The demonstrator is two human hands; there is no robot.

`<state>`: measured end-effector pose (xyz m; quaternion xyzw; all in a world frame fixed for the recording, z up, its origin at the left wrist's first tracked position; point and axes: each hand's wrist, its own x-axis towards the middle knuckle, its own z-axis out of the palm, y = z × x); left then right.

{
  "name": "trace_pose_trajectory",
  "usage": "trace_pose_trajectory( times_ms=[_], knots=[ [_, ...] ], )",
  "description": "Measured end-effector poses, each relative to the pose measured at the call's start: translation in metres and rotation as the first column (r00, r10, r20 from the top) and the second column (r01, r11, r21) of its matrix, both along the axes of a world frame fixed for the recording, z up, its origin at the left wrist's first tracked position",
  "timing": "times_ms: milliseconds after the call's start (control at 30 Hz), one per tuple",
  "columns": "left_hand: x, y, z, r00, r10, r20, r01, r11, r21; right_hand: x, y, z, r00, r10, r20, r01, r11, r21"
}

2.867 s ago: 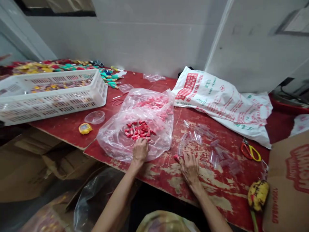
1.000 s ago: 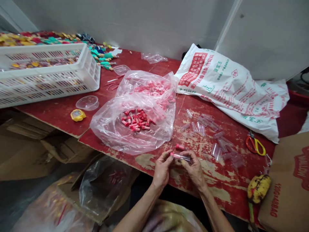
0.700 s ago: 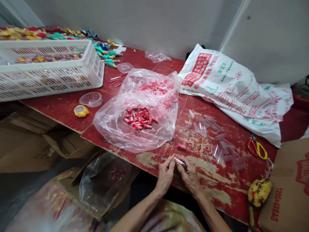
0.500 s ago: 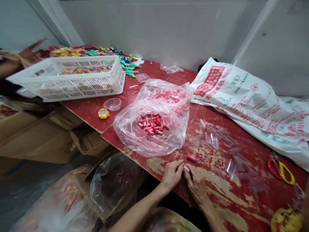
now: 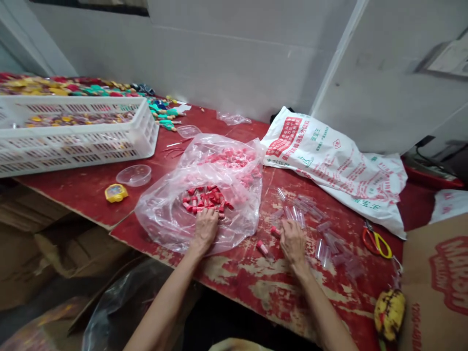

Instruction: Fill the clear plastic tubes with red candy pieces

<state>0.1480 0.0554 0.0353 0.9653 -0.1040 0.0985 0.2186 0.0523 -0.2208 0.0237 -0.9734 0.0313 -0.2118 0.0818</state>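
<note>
My left hand (image 5: 206,227) reaches into the mouth of a clear plastic bag (image 5: 157,219). Its slightly bent fingers rest at the near edge of a pile of small red caps (image 5: 206,196), fingertips partly hidden. Over the table, my right hand (image 5: 293,241) has its fingers stretched toward loose clear plastic tubes (image 5: 294,213). Beside its thumb lies a red-capped tube (image 5: 275,232), partly covered by the hand. A second red-capped tube (image 5: 263,249) lies a little nearer to me. More clear tubes (image 5: 323,252) are scattered to the right.
A white plastic crate (image 5: 146,131) stands at left, with colourful figures (image 5: 166,114) behind. Near it are a yellow toy-like piece (image 5: 116,193) and a round clear lid (image 5: 133,175). To the right are a white printed sack (image 5: 329,156), scissors (image 5: 376,242), a banana (image 5: 390,314) and a carton (image 5: 435,287).
My hands have parted: the left moved to the red caps in the bag, the right to the clear tubes. A second red-capped tube now lies on the table. The view has swung right.
</note>
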Motion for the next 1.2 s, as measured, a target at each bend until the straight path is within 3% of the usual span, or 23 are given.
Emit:
trace_pose_trajectory(
  times_ms=[133,333,367,400,500,533,567,633,700,767,833,900,1033,1200],
  knots=[
    [-0.009,0.003,0.000,0.999,0.044,0.017,-0.042,0.996,-0.085,0.048,-0.013,0.014,0.938,0.071,-0.339,-0.140,0.973,-0.184],
    [-0.038,0.005,-0.002,0.990,0.143,0.020,-0.125,0.918,-0.377,0.091,-0.019,0.020,0.890,0.129,-0.438,-0.222,0.961,-0.167],
    [-0.044,0.002,-0.003,0.989,0.145,-0.010,-0.132,0.869,-0.476,0.095,-0.020,0.021,0.884,0.137,-0.446,-0.227,0.961,-0.156],
    [-0.050,-0.003,-0.004,0.990,0.130,-0.061,-0.140,0.785,-0.603,0.100,-0.022,0.024,0.881,0.143,-0.452,-0.230,0.962,-0.144],
    [-0.067,-0.019,-0.005,0.972,-0.002,-0.233,-0.216,0.367,-0.905,0.103,-0.022,0.034,0.886,0.150,-0.438,-0.216,0.971,-0.102],
    [-0.072,-0.024,-0.003,0.963,-0.044,-0.264,-0.244,0.261,-0.934,0.099,-0.020,0.037,0.892,0.157,-0.423,-0.211,0.974,-0.084],
    [-0.078,-0.028,-0.002,0.958,-0.060,-0.279,-0.261,0.214,-0.941,0.092,-0.018,0.041,0.898,0.169,-0.407,-0.212,0.975,-0.063],
    [-0.088,-0.034,0.003,0.957,-0.060,-0.283,-0.266,0.201,-0.943,0.068,-0.010,0.045,0.893,0.230,-0.386,-0.252,0.968,-0.004],
    [-0.098,-0.039,0.008,0.962,-0.061,-0.266,-0.245,0.231,-0.941,0.032,0.000,0.044,0.854,0.385,-0.349,-0.355,0.923,0.149],
    [-0.107,-0.045,0.011,0.955,-0.136,-0.265,-0.220,0.278,-0.935,-0.006,0.011,0.038,0.782,0.592,-0.197,-0.481,0.773,0.414],
    [-0.115,-0.052,0.008,0.920,-0.249,-0.301,-0.213,0.326,-0.921,-0.039,0.021,0.029,0.758,0.649,-0.060,-0.514,0.652,0.557],
    [-0.119,-0.057,0.002,0.883,-0.305,-0.356,-0.237,0.365,-0.900,-0.059,0.030,0.020,0.800,0.600,-0.024,-0.476,0.658,0.583],
    [-0.115,-0.059,-0.011,0.849,-0.254,-0.464,-0.360,0.364,-0.859,-0.070,0.030,0.008,0.898,0.438,-0.040,-0.351,0.770,0.533],
    [-0.124,-0.066,0.005,0.826,-0.311,-0.469,-0.345,0.380,-0.859,-0.081,0.015,0.011,0.913,0.407,0.006,-0.335,0.742,0.580]
  ],
)
